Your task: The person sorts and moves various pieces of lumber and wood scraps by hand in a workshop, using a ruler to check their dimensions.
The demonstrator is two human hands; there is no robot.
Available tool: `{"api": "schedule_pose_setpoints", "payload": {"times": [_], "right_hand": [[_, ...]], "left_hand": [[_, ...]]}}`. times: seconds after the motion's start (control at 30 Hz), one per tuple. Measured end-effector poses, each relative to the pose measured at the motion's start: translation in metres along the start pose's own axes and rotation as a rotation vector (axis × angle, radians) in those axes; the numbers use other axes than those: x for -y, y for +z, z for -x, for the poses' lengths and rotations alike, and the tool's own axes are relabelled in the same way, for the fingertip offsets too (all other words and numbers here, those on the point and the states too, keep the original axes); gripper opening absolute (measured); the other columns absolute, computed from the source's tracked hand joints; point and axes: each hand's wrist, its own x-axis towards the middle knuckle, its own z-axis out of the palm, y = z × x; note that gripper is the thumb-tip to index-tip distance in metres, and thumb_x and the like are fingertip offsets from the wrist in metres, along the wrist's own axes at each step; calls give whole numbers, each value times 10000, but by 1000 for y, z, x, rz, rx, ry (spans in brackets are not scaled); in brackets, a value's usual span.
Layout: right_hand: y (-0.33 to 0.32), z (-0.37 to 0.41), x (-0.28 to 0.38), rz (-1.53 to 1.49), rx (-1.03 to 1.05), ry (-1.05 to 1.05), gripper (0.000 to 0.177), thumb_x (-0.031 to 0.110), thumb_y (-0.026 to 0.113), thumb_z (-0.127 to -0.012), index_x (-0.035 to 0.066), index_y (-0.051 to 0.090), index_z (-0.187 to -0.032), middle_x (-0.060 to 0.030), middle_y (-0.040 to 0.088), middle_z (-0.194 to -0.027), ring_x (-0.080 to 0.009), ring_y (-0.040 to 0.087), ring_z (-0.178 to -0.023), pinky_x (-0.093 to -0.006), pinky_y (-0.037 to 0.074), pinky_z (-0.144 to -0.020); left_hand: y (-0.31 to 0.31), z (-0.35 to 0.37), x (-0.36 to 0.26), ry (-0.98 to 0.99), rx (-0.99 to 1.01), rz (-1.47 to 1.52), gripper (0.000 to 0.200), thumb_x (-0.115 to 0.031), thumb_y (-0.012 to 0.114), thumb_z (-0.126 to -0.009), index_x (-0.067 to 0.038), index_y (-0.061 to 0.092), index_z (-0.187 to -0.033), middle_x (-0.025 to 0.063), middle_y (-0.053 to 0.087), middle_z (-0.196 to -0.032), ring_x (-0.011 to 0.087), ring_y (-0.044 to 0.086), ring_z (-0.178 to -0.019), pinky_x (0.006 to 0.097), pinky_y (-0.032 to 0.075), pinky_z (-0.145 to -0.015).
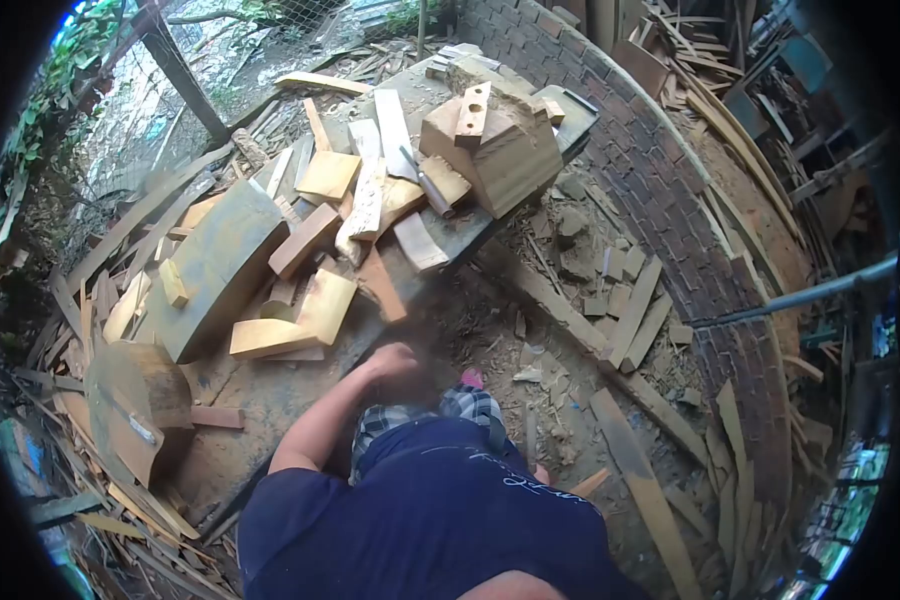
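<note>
My left hand point(395, 362) is low beside the near edge of the workbench, below a reddish-brown wood strip point(382, 285). Its fingers are blurred, so neither their shape nor anything in them shows. Only a sliver of my right hand point(542, 475) shows at the right side of my dark blue shirt, close to an orange-brown wood piece point(592, 484); whether they touch is unclear. A metal tool point(432, 190) lies across wood offcuts on the bench. Behind it sits a large wood block point(515, 160), with a small block with round holes point(473, 113) on top.
A wide grey board point(215, 265) and a curved wood piece point(135, 410) lie at the left. Planks point(645, 490) and scraps cover the ground at the right, beside a low brick wall point(660, 180). A wire fence with a post point(185, 80) stands at the back left.
</note>
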Motion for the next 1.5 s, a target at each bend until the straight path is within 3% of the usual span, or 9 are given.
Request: {"api": "schedule_pose_setpoints", "payload": {"times": [0.13, 0.37, 0.47, 0.67, 0.77, 0.83, 1.23, 1.33, 1.5], "right_hand": [[7, -88, -101, 18, 124, -23, 373, 191, 693, -737, 26, 624, -1065, -102, 667, -876, -194, 630, -817, -328, 482, -737], [-86, -105, -30, -214, 263, 198, 308, 175, 689, -723, -12, 602, -951, -91, 648, -817, -177, 604, -753, -325, 470, -694], [-116, -111, 4, -131, 238, 226, 292, 135, 671, -704, -29, 572, -924, -93, 634, -791, -178, 596, -732, -328, 464, -674], [-131, -136, 23, -134, 268, 290, 485, 171, 674, -686, -65, 527, -1084, -174, 646, -925, -246, 626, -830, -350, 481, -752], [-143, -120, 62, 134, -140, 248, 616, 191, 680, -689, -85, 476, -1201, -227, 617, -1071, -284, 614, -974, -360, 469, -849], [-173, -133, 88, -104, 205, 463, 689, 214, 675, -704, -102, 427, -1263, -244, 575, -1170, -295, 579, -1071, -361, 442, -916], [-193, -235, 139, 2, 240, 200, 648, 198, 661, -705, -81, 444, -1249, -238, 584, -1144, -297, 585, -1053, -365, 445, -903], [-203, -256, 174, 52, 258, 147, 638, 193, 658, -706, -75, 449, -1245, -236, 587, -1137, -297, 586, -1048, -366, 446, -900], [-213, -295, 224, 159, 309, 61, 620, 186, 652, -706, -66, 457, -1239, -233, 591, -1126, -298, 589, -1040, -368, 448, -894]], "left_hand": [[29, -63, -32, 164, 97, -170, 456, -327, 658, -801, -54, 585, -1158, 149, 632, -1044, 261, 603, -985, 354, 481, -849], [9, -114, -46, 309, -288, -157, 430, -303, 677, -760, -70, 599, -1113, 172, 643, -922, 304, 618, -877, 385, 503, -786], [-35, -94, -86, 13, -486, -204, 518, -308, 681, -746, -131, 527, -1208, 203, 469, -1177, 373, 452, -1120, 434, 382, -975], [-115, -124, -95, -218, -858, -192, 701, -342, 693, -728, -167, 377, -1328, 210, 309, -1321, 415, 314, -1217, 543, 306, -997], [-144, -146, -94, -394, -929, -251, 806, -383, 711, -714, -169, 310, -1381, 215, 249, -1383, 421, 282, -1254, 569, 292, -1001], [-162, -161, -91, -486, -916, -248, 923, -414, 731, -690, -176, 219, -1420, 211, 217, -1415, 414, 277, -1264, 559, 281, -1003], [-186, -213, -63, -633, -914, -182, 899, -357, 727, -695, -227, 225, -1430, 197, 300, -1388, 375, 360, -1194, 519, 298, -969], [-179, -238, -52, -337, -1219, -20, 825, -336, 699, -708, -235, 263, -1402, 209, 418, -1294, 410, 402, -1150, 546, 319, -953], [-217, -292, -127, -241, -1191, 356, 792, -339, 723, -712, -138, 304, -1354, 209, 511, -1147, 387, 479, -1090, 500, 377, -921]]}}
